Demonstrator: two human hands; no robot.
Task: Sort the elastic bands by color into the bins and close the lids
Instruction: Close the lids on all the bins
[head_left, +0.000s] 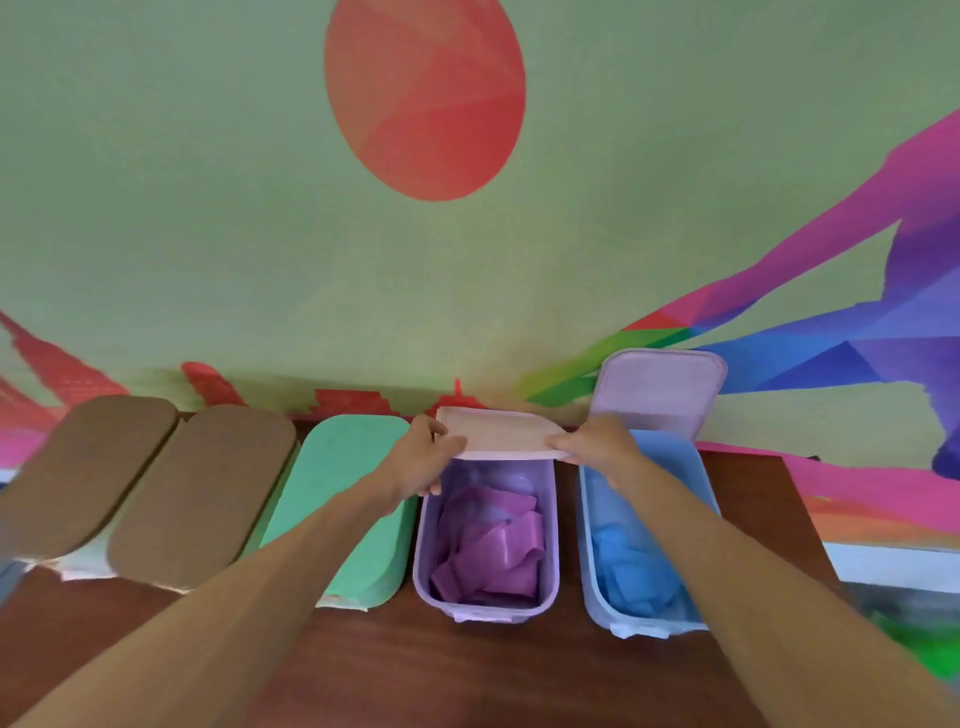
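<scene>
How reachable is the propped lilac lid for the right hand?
Likely yes: the right hand sits just in front of the lilac lid, nothing between, but it grips the pink lid.

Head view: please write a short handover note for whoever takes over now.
Left hand and right hand each grip an end of the pale lid above the purple bin's far end, not seated. Purple bands lie inside. Blue bin holds blue bands; the lilac lid leans on the wall behind it.
Done: far-left brown lid, second brown lid and green lid are on.
Left: close purple, then blue.
</scene>
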